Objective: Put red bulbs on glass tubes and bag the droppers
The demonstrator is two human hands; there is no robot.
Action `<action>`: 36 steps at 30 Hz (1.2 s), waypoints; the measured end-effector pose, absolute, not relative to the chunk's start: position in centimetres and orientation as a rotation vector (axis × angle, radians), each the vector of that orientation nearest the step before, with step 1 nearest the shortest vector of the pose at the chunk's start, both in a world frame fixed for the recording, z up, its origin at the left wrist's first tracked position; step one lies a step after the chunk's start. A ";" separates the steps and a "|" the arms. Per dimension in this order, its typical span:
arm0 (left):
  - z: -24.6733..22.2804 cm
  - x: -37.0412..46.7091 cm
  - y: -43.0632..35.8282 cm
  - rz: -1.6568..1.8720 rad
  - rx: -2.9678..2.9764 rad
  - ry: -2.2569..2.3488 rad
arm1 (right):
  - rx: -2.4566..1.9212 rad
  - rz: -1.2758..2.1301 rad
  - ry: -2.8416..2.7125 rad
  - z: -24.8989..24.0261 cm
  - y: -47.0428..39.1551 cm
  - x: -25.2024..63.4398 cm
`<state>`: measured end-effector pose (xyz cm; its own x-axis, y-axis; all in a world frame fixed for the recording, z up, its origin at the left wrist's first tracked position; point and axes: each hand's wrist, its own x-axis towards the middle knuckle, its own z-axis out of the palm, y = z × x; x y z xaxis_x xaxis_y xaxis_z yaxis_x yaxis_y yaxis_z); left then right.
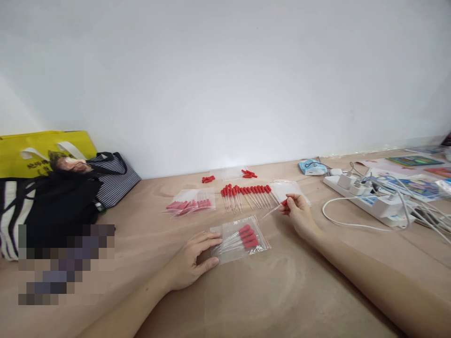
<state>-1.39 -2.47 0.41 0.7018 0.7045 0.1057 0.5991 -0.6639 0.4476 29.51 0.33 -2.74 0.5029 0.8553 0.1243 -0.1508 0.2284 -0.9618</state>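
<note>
My right hand point(299, 213) pinches a dropper point(270, 212) by its red rubber bulb, the thin clear tube slanting down to the left. Near the front, a clear zip bag point(230, 253) lies flat with several red-bulbed droppers point(249, 236) inside. My left hand point(192, 258) rests at this bag's left edge, fingertips touching it, thumb apart from the fingers. Behind the bag, several loose droppers point(246, 191) lie in a row, bulbs toward the wall. An apparently unfilled zip bag point(282, 188) lies behind my right hand, partly hidden by it.
Filled dropper bags point(192, 202) lie at left centre. Red bulbs point(208, 179) and clear tubes point(231, 176) sit near the wall. A white power strip point(369, 202) with cables, a blue mask point(312, 167) and pictures point(408, 183) occupy the right; bags point(116, 178) crowd the left.
</note>
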 end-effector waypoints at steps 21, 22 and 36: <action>0.2 -1.6 -2.3 0.372 2.513 1.027 | -1.042 1.096 -0.806 -3.4 -0.3 27.3; 0.3 -1.5 -2.4 0.368 2.510 1.032 | -1.041 1.098 -0.787 -3.3 -0.3 27.2; 0.9 -1.1 -2.8 0.366 2.516 1.071 | -1.149 1.257 -0.993 -2.1 -2.0 24.4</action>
<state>-1.08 -2.77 0.94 0.6757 0.7318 0.0887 0.6327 -0.6374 0.4397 24.38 -2.02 -2.10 0.0821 0.9952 -0.0528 -0.1790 -0.0374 -0.9831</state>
